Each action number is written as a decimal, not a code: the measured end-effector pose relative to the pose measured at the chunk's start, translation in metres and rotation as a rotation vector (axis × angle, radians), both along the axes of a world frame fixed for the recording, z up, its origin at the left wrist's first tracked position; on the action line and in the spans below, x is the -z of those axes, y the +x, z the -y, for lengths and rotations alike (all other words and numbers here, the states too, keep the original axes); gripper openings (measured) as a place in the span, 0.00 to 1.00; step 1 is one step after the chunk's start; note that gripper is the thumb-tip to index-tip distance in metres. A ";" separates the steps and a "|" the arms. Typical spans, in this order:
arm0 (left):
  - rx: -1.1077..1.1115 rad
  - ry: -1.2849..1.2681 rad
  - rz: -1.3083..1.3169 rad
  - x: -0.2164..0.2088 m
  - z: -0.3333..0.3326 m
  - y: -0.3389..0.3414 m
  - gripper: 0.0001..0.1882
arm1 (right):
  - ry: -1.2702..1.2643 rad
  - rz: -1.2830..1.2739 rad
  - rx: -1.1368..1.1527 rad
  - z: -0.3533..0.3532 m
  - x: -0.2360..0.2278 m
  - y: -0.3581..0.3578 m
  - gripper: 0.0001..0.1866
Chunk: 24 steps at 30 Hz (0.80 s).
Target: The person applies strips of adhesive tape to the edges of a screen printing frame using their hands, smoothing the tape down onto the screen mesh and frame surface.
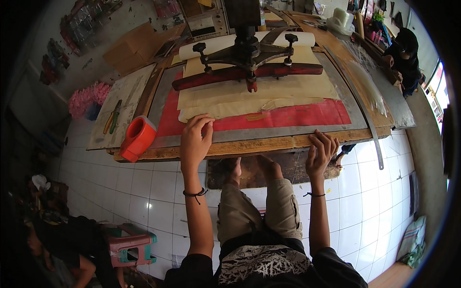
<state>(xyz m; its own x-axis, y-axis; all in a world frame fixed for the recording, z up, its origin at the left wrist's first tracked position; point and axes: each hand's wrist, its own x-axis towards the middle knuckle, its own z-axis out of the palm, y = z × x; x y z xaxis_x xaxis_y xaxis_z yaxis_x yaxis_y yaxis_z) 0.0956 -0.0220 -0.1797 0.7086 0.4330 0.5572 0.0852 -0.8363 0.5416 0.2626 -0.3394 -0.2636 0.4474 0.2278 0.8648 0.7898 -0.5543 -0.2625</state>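
My left hand [196, 141] is at the near left part of a tan sheet [259, 96], its thumb and fingertips pinched together over the sheet's torn-looking near edge. Whatever lies between those fingertips is too small to make out. Under the tan sheet a red sheet [297, 114] shows along the front and sides. Resting at the wooden table edge [259, 144], my right hand [321, 151] has loosely bent fingers, slightly apart, with nothing visible in them. Above the sheets is a press arm [249, 55] with black knobs and a dark red bar [288, 70].
An orange-red tape dispenser [138, 137] stands left of my left hand, beside green-handled pliers [114, 117]. A metal ruler [367, 122] overhangs the table at right, near clear plastic strips [367, 81]. Other people sit at far right and lower left, the latter by stacked stools [129, 245].
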 end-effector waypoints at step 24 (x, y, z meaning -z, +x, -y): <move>0.015 0.017 0.032 0.002 -0.001 0.000 0.08 | 0.002 -0.004 -0.002 -0.001 -0.001 -0.001 0.11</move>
